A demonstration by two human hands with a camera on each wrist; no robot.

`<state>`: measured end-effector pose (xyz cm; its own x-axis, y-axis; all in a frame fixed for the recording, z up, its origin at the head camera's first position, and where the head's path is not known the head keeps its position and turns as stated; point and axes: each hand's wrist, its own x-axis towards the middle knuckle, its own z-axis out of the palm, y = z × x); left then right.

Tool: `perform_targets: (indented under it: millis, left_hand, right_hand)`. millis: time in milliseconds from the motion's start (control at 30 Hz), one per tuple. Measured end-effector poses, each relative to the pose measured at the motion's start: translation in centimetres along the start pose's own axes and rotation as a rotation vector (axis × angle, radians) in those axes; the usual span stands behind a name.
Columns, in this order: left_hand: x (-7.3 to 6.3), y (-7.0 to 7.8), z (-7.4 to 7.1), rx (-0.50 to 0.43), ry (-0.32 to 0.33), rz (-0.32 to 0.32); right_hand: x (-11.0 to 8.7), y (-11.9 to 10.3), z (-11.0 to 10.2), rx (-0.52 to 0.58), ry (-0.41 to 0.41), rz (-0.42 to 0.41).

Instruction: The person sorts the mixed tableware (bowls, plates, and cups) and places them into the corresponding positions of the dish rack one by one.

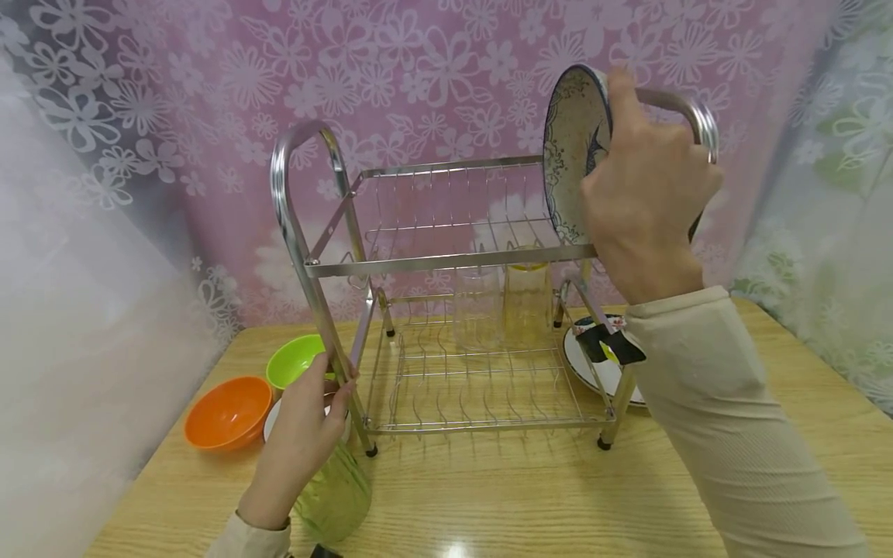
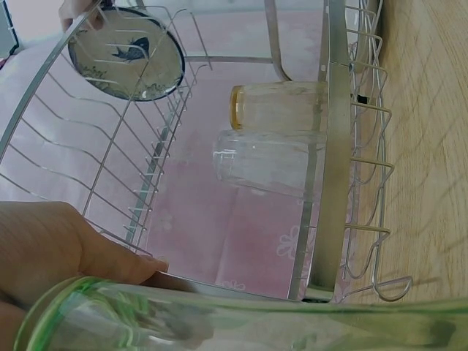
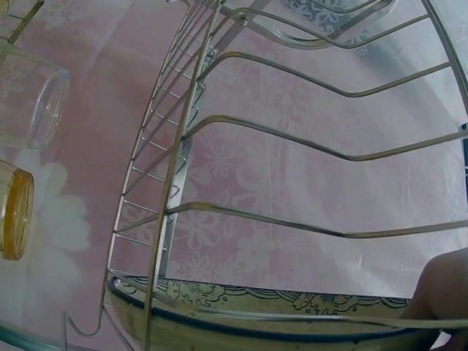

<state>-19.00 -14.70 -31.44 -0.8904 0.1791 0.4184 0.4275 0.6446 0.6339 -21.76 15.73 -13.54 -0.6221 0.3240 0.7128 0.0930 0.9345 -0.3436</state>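
A two-tier metal dish rack stands on the table. My left hand grips its left front post, with the thumb along the metal in the left wrist view. Up at the rack's right end, my right hand holds the rim of a cream plate with a dark blue edge and a blue figure. The plate stands on edge in the upper tier's wires, its lower edge among them. Below my left hand is a green ribbed glass, partly hidden by the wrist.
On the lower tier are a clear glass and a yellow glass. An orange bowl and a lime-green bowl sit left of the rack. To the right, a white plate lies partly behind the rack leg. A floral curtain hangs behind.
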Motion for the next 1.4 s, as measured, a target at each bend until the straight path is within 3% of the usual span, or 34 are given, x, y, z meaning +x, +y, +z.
perform_targets:
  millis: [200, 367, 800, 1033, 1167, 1267, 1400]
  left_hand:
    - [0.0, 0.0, 0.0, 0.009, 0.005, 0.008]
    - [0.1, 0.0, 0.1, 0.010, 0.014, 0.014]
    - [0.0, 0.1, 0.0, 0.006, 0.009, 0.015]
    - [0.0, 0.0, 0.0, 0.000, 0.010, 0.015]
    - [0.0, 0.0, 0.0, 0.005, 0.015, 0.028]
    - [0.0, -0.1, 0.0, 0.004, 0.018, 0.041]
    - [0.0, 0.0, 0.0, 0.002, 0.017, 0.042]
  right_hand:
    - [0.7, -0.2, -0.4, -0.092, -0.154, 0.069]
    - [0.5, -0.2, -0.6, -0.058, -0.168, 0.063]
    - [-3.4, 2.2, -2.7, 0.170, 0.094, -0.167]
    - [-2.9, 5.9, -1.9, 0.259, 0.248, -0.275]
    - [-2.5, 8.4, -1.4, 0.294, 0.316, -0.279]
    - [-3.5, 9.2, -1.6, 0.316, 0.316, -0.210]
    - [-5.3, 9.7, -2.1, 0.332, 0.293, -0.024]
